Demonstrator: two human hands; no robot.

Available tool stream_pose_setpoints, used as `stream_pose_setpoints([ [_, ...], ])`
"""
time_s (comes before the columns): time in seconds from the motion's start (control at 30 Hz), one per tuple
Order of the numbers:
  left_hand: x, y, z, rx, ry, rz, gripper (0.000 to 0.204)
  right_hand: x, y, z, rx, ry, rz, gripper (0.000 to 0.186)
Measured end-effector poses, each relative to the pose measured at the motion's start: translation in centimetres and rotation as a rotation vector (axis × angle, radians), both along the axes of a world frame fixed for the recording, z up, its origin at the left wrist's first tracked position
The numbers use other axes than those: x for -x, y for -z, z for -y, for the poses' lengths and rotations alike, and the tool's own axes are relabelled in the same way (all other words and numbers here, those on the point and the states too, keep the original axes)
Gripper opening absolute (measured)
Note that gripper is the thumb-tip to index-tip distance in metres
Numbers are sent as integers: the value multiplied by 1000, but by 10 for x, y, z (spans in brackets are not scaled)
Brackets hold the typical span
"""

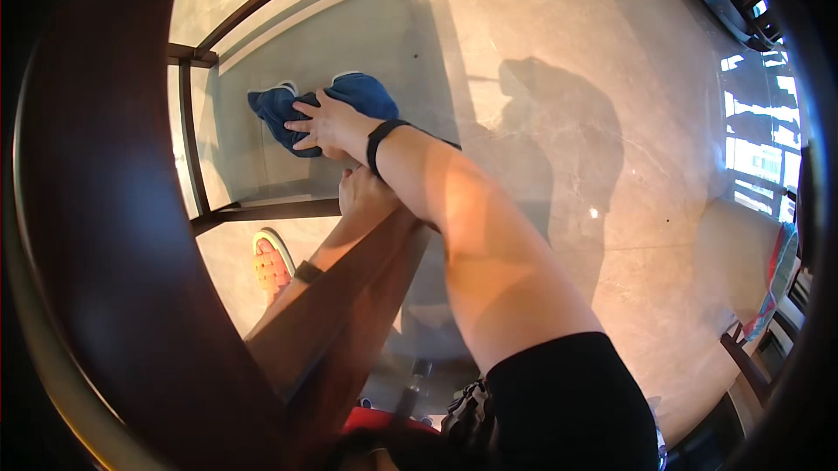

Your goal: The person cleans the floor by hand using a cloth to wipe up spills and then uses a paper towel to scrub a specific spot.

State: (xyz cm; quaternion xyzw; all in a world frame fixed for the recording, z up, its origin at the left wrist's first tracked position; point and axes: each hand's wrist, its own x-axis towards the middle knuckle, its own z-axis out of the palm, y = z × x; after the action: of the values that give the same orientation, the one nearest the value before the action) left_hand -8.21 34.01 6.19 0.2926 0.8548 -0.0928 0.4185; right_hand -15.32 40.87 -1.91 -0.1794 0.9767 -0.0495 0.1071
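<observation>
The right hand (332, 126) lies over the bunched blue cloth (365, 97), its grip loose with fingers spread and touching the fabric, the cloth resting on the floor (559, 0) within a frame of dark wooden bars (288, 211). The left hand (367, 192) is just below it by the wooden leg (349, 279), and whether its grip is clenched I cannot tell; a pale panel (766, 158) at far right is too blurred to read.
</observation>
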Motion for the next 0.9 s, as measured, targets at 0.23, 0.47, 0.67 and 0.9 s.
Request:
stream_pose_setpoints([
  [0.23, -12, 26, 17, -394, 42, -271, 46, -26, 6, -66, 185, 674, -100, 49],
  [0.47, -10, 23, 15, -340, -10, -245, 48, -203, -2, -165, -134, 1158, -208, 48],
  [0.67, -10, 24, 16, -260, 43, -235, 49, -226, -45, -165, -61, 1210, -547, 43],
  [0.9, -10, 22, 15, -361, 60, -277, 39, -64, -41, -50, 311, 295, -601, 45],
])
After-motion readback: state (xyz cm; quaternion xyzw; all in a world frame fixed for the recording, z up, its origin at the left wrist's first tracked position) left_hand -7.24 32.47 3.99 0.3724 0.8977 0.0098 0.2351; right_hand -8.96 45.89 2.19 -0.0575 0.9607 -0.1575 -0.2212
